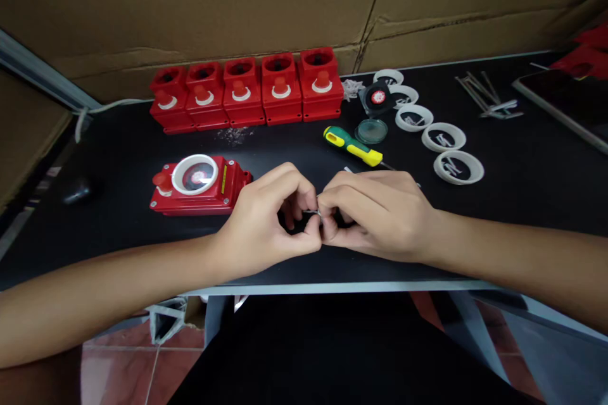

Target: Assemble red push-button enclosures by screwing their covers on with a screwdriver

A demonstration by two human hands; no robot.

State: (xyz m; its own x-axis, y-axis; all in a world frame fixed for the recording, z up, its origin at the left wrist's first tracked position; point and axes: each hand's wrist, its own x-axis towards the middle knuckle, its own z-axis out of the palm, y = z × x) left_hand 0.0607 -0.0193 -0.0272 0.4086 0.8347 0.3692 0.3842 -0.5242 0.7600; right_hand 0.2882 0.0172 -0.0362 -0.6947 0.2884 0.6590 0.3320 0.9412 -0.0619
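My left hand (270, 218) and my right hand (375, 215) meet over the front of the black table (118, 228), fingers curled and pinched together on a small thin metal piece (314, 211) held between them. Most of that piece is hidden by my fingers. A red box with a white ring lid (197, 183) lies flat just left of my left hand. A green and yellow screwdriver (354, 147) lies just beyond my right hand.
A row of several red boxes (247, 93) stands at the back against cardboard. Several white rings (439, 139) with small metal parts run diagonally at right, beside a black round cap (377, 98) and clear disc (371, 131). Metal rods (484, 95) lie far right.
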